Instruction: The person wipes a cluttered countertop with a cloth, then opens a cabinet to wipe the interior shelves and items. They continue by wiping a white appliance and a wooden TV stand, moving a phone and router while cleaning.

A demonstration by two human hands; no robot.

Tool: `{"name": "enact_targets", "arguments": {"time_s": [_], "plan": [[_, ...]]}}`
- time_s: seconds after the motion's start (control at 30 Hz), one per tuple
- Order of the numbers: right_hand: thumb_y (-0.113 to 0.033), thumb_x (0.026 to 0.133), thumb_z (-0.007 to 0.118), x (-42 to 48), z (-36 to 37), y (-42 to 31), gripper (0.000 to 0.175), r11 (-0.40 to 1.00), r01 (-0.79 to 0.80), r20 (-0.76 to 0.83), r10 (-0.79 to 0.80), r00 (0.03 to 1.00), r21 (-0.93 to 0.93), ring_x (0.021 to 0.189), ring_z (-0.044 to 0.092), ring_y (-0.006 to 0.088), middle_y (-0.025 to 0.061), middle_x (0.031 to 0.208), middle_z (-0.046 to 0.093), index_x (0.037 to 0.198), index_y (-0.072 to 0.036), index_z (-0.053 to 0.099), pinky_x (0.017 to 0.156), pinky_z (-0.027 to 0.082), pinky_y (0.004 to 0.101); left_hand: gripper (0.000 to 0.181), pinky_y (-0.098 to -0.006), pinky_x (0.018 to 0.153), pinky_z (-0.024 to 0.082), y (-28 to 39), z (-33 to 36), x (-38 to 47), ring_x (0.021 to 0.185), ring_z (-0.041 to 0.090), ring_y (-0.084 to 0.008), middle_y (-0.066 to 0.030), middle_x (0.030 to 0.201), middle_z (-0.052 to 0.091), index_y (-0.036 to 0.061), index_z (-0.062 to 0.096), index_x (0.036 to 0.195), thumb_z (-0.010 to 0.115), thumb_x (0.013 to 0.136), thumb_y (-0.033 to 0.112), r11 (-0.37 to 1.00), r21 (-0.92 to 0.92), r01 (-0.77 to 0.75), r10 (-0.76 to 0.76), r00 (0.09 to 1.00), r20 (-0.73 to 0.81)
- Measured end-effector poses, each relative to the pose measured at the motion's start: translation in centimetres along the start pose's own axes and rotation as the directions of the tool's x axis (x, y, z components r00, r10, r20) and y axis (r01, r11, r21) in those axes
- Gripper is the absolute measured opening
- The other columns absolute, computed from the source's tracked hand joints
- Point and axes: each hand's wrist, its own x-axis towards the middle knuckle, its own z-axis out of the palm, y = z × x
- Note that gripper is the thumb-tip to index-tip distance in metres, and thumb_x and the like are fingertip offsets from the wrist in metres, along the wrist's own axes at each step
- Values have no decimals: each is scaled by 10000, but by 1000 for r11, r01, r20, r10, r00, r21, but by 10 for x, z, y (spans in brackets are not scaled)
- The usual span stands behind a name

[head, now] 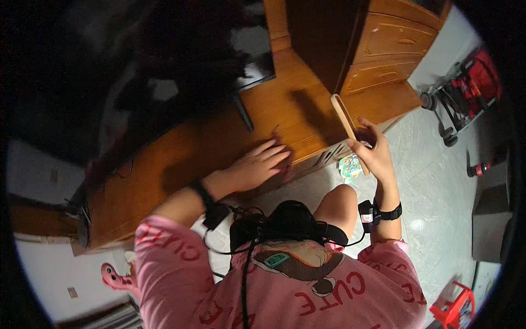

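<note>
My right hand (376,154) grips a slim, flat cream-edged object (343,116) between thumb and fingers. It is seen nearly edge-on, tilted over the front edge of the wooden cabinet top (283,103), and it may be a phone in a case. My left hand (261,166) is stretched over the cabinet's front edge, palm down and slightly blurred. A thin dark-red thing (286,164), blurred like a cord or strap, is at its fingertips; whether the fingers hold it is unclear. Both wrists wear black straps with small devices.
A television (254,53) stands on the cabinet top, its foot (245,115) near my left hand. Drawers (394,45) rise at the back right. A colourful patterned item (350,167) lies below the cabinet front. A folded red stroller (472,90), bottle (478,169) and red stool (454,306) are rightward.
</note>
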Motion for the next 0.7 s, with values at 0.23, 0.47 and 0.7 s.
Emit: {"name": "enact_targets", "arguments": {"time_s": [0.23, 0.47, 0.7], "plan": [[-283, 691, 779, 16, 19, 5, 769, 998, 59, 83, -56, 995, -36, 900, 619, 207, 174, 958, 649, 1264, 121, 462, 807, 475, 297, 460, -440, 1068, 312, -29, -55, -271, 1236, 438, -337, -189, 1346, 464, -3, 419, 1333, 523, 920, 170, 339, -92, 936, -892, 288, -348], [-288, 706, 788, 14, 23, 7, 753, 989, 93, 43, -89, 995, -117, 885, 620, 199, 169, 963, 653, 1257, 114, 470, 797, 480, 300, 475, -475, 1073, 306, -43, -9, -104, 1264, 407, -365, -171, 1353, 465, 50, 454, 1337, 550, 918, 250, 795, 200, 573, -523, 814, -252], [-268, 735, 765, 13, 33, -6, 732, 991, 93, 41, -89, 995, -97, 872, 621, 178, 149, 938, 663, 1268, 123, 451, 803, 477, 287, 476, -412, 1073, 331, -37, 5, -19, 1270, 420, -313, -154, 1348, 473, 57, 473, 1319, 578, 893, 242, 985, 83, 151, -122, 950, -286]]}}
